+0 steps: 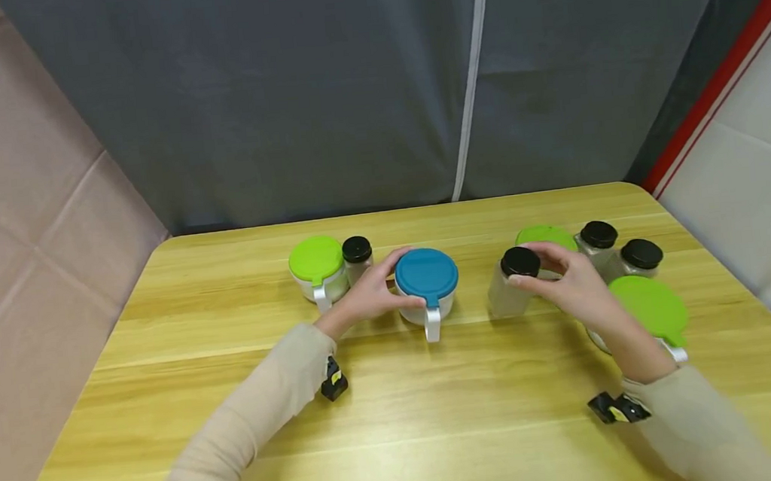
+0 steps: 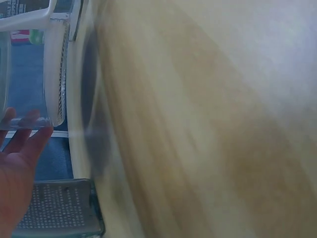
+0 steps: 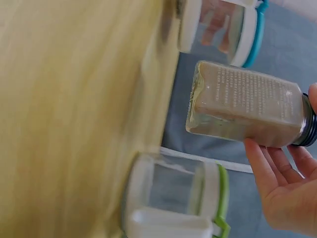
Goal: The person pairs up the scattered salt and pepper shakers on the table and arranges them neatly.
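Black-capped jar [image 1: 508, 291] hangs clear of the wooden table [image 1: 414, 434], pinched near its cap [image 1: 520, 261] by the fingers and thumb of a person's right hand [image 1: 571, 286]; the left hand [image 1: 374, 293] curls its fingers around a blue-lidded canister [image 1: 427, 275] nearby. Green-lidded canisters [image 1: 652, 306] stand to either side of the pair.

"What's beyond the left hand [image 1: 375, 296]?"
"A grey curtain [image 1: 266, 106], pale strip [image 1: 470, 83] down it."
"Beneath?"
"A wooden table [image 1: 472, 392], catching bright light [image 1: 385, 459]."
"Off to that hand's left?"
"A pinkish wall [image 1: 21, 186]."

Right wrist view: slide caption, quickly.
Right hand holds a black-capped powder jar; green-lidded canister and blue-lidded canister nearby.
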